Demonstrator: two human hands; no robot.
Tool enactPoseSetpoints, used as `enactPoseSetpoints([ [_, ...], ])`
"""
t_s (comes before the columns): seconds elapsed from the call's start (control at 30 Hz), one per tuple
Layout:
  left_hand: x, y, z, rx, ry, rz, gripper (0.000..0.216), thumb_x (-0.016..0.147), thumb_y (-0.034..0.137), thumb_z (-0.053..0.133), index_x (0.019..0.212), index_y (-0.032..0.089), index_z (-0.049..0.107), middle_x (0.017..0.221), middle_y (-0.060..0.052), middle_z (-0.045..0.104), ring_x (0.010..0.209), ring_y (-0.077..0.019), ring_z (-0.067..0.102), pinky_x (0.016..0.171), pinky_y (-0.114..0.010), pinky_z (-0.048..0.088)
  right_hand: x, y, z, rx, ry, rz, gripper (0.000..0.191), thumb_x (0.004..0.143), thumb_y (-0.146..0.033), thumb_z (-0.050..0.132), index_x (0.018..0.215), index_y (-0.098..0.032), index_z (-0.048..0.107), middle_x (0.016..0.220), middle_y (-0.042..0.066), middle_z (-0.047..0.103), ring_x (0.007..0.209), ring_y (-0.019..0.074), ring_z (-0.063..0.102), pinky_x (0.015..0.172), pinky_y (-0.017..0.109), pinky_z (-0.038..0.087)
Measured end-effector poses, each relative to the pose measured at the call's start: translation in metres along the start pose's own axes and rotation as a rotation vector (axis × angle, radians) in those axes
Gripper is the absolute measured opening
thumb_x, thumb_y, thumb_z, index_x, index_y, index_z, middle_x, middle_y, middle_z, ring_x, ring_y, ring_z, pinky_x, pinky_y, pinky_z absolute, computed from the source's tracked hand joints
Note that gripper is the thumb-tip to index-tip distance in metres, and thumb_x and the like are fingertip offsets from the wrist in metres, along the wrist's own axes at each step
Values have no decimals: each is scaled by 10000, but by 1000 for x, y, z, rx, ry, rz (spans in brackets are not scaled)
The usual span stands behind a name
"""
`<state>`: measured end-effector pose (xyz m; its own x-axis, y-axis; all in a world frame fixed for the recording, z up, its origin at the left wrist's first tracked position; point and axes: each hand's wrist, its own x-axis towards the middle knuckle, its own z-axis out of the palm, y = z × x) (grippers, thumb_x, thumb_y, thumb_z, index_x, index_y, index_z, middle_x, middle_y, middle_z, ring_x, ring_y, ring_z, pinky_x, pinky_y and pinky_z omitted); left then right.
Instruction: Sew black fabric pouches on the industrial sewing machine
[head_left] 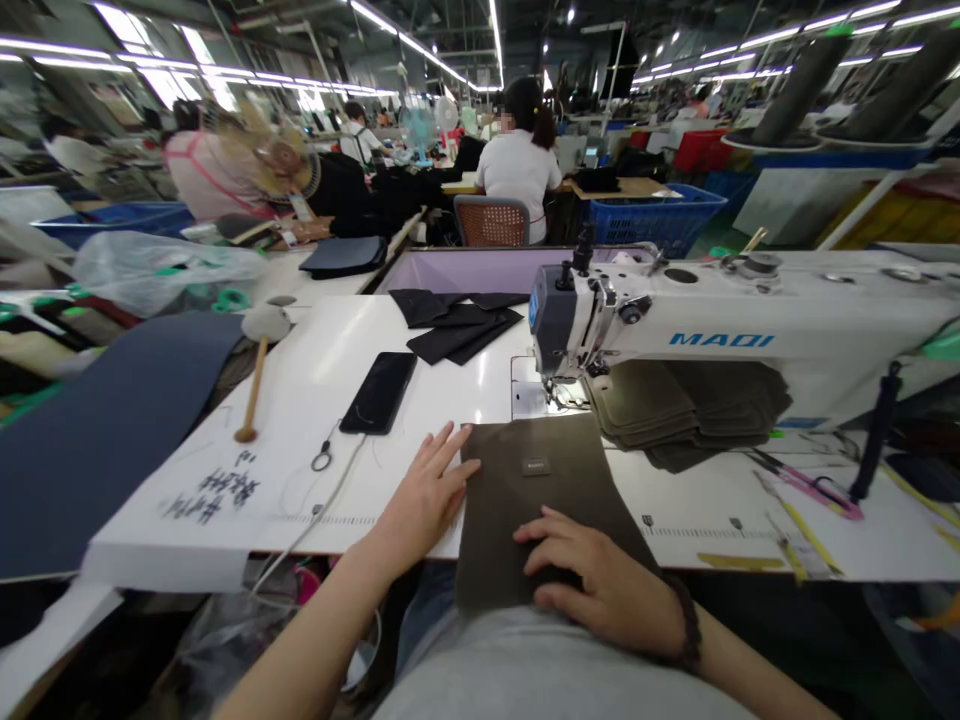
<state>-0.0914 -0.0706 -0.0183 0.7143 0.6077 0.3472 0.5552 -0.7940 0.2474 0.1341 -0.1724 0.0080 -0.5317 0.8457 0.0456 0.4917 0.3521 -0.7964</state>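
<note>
A dark olive fabric panel (555, 440) with a small label (536, 466) lies in front of me, its lower end hanging over the table edge toward my lap. My left hand (431, 485) rests at the panel's left edge, fingers stretched out and touching its upper left corner. On the panel's lower middle lies my right hand (592, 570), fingers spread and slightly bent, with nothing gripped. Just beyond the panel's far edge is the needle area of a sewing machine (720, 310). Under the machine's arm sits a stack of similar olive panels (675, 405).
Left of my hands are a phone (379, 393), a white cable (322, 510), a mallet (259, 370) and many small dark pieces (225, 490). Black fabric pieces (461, 322) lie farther back. Pink-handled scissors (814, 485) lie right. A person in white (517, 165) sits ahead.
</note>
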Motion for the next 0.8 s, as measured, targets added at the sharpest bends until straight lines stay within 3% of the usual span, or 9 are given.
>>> enactPoseSetpoints([
  [0.17,-13,16,-12,-151,-306,179,571,694,60,481,1242,197,396,1348,-78,336,1261,-223,266,1039,-475,235,8,5,5,81,116,23,78,811,-187,522,860,-183,582,1043,45,576,1011,145,501,1022,366,225],
  [0.27,-15,18,-8,-188,-376,192,598,667,80,513,1241,205,406,1325,-74,375,1242,-236,300,1042,-491,204,10,9,6,118,161,49,86,830,-212,500,833,-188,583,1009,39,592,985,149,516,1013,367,242],
  [0.37,-15,18,-5,-252,-351,148,498,689,68,480,1167,208,491,1272,-66,443,1202,-224,364,1039,-466,226,5,12,-5,179,149,60,146,841,-291,494,887,-195,593,1023,59,590,974,171,523,942,357,339],
  [0.43,-14,18,-9,-356,-306,57,372,748,91,437,1085,197,553,1182,-63,521,1119,-196,456,1005,-397,315,-4,15,-16,242,129,64,234,824,-372,519,969,-203,589,1045,74,581,980,191,522,883,345,392],
  [0.53,-12,17,-17,-520,-177,-210,254,844,177,372,966,166,594,989,-62,606,913,-161,565,849,-280,447,-22,22,-33,348,142,110,423,755,-528,554,1055,-230,576,1078,83,567,1028,237,500,886,378,388],
  [0.63,-9,14,-20,-594,-86,-437,256,866,289,381,886,155,597,828,-41,626,767,-154,579,726,-246,468,-38,31,-40,502,167,179,620,676,-634,563,1148,-236,523,1065,92,573,1008,268,516,857,399,412],
  [0.73,-5,12,-17,-620,-72,-509,261,851,301,389,885,150,599,816,-30,631,763,-160,580,721,-250,455,-42,40,-33,440,187,265,544,707,-554,593,1120,-206,534,986,89,601,951,256,547,845,385,422],
  [0.8,-3,11,-14,-630,-52,-508,261,840,298,400,915,148,600,896,-38,629,827,-170,577,759,-254,440,-35,42,-25,308,327,354,451,769,-448,568,1137,-193,506,914,76,616,853,218,583,787,346,458],
])
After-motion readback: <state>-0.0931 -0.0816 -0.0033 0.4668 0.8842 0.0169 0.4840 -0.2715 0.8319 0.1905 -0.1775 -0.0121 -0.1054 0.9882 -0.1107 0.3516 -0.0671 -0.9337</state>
